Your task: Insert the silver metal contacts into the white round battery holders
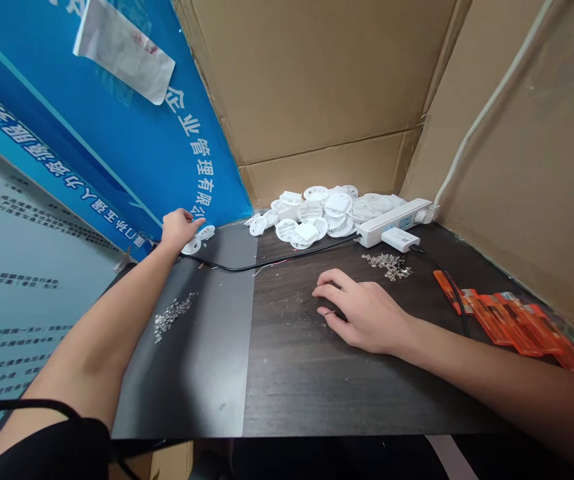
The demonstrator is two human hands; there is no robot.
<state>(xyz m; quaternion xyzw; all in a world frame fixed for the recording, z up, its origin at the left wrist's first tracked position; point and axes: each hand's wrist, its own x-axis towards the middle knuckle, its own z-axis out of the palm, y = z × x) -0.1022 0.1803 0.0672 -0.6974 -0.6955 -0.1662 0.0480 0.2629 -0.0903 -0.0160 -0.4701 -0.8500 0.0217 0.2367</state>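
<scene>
My left hand (pixel 179 228) reaches to the far left of the table, just above a white round plastic piece (pixel 193 247). Its thumb sticks out to the right, apart from the bent fingers, and I see nothing held. A second white piece (pixel 207 232) lies beside it. Over the middle of the dark table (pixel 297 393), my right hand (pixel 361 313) has its fingers apart and half bent, with a small dark mark by the thumb that I cannot make out. Small clear bits (pixel 171 317) lie in a pile on the left; another pile (pixel 389 265) sits beyond my right hand.
White round pieces (pixel 317 213) are heaped at the back against the cardboard wall (pixel 327 80). A power strip (pixel 394 222) with a white adapter (pixel 401 239) stands right of them. A black cable (pixel 237 269) crosses the table. Orange packets (pixel 511 323) lie at right.
</scene>
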